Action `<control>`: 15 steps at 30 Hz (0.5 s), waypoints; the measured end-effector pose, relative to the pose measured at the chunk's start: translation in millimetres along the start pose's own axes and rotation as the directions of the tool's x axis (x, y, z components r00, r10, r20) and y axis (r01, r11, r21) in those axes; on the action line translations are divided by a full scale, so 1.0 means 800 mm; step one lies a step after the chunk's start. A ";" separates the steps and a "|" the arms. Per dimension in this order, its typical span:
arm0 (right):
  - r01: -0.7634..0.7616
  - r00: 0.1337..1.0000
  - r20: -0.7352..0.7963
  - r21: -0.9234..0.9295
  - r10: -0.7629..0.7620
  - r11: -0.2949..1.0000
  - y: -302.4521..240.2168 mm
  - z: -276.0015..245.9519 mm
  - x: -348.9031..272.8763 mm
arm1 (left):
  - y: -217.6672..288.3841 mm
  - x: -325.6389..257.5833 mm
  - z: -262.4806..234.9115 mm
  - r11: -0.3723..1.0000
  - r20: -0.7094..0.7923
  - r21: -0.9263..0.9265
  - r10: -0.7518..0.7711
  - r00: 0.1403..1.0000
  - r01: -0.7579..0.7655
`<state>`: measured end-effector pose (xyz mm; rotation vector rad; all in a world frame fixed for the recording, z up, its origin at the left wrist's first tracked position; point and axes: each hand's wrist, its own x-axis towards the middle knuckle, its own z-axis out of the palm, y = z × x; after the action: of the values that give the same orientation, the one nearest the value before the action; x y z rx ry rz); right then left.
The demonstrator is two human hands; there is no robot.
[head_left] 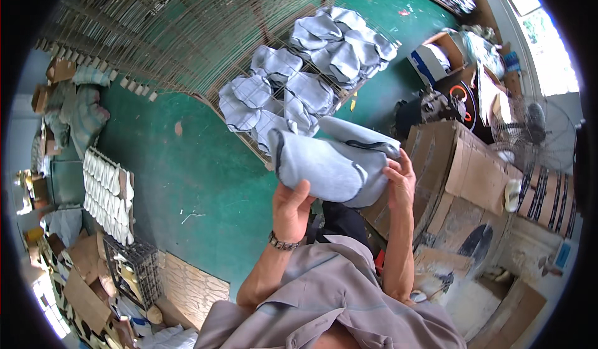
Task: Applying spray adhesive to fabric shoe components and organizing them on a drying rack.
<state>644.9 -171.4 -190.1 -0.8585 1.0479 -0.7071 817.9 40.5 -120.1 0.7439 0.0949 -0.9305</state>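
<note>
The fingers of the left hand curl up around the lower edge of a grey fabric piece, the thumb pressed on its near face; the fingers of the right hand pinch its right end. The piece, which looks like a soft shoe upper with dark trim, is lifted in front of the chest, above the green floor and just near the wire rack. Holding it at both ends probably keeps the limp cloth spread flat for a look.

Going from big to small: the floor fills the middle. A broad wire rack slants across the top, most of it bare. On its right part lie many more grey pieces, laid side by side in overlapping rows, likely so that each one lies open to the air. Stacked flattened cardboard stands to the right, beside a round fan. At left, a tray of white soles sits in neat rows. A wristwatch circles the left wrist.

The underside of the held piece is hidden, so its exact form is hard to tell. The clutter along the left rim and the boxes at top right are too bent and small to make out.
</note>
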 end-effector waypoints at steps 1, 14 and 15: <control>-0.036 0.998 0.041 -0.023 0.037 0.999 0.010 0.020 0.028 | 0.004 0.013 -0.010 0.998 -0.085 0.006 0.061 0.995 -0.061; -0.055 0.885 0.403 -0.404 0.232 0.913 0.070 0.329 0.358 | 0.063 0.274 -0.114 0.888 -0.408 0.035 0.431 0.805 -0.458; -0.020 0.883 0.419 -0.416 0.212 0.909 0.072 0.352 0.379 | 0.071 0.296 -0.121 0.889 -0.421 0.026 0.426 0.801 -0.458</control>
<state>1018.0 -322.6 -302.7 -1.2350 0.8129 -0.1567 1028.6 -42.8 -252.6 0.8388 0.3181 -0.3046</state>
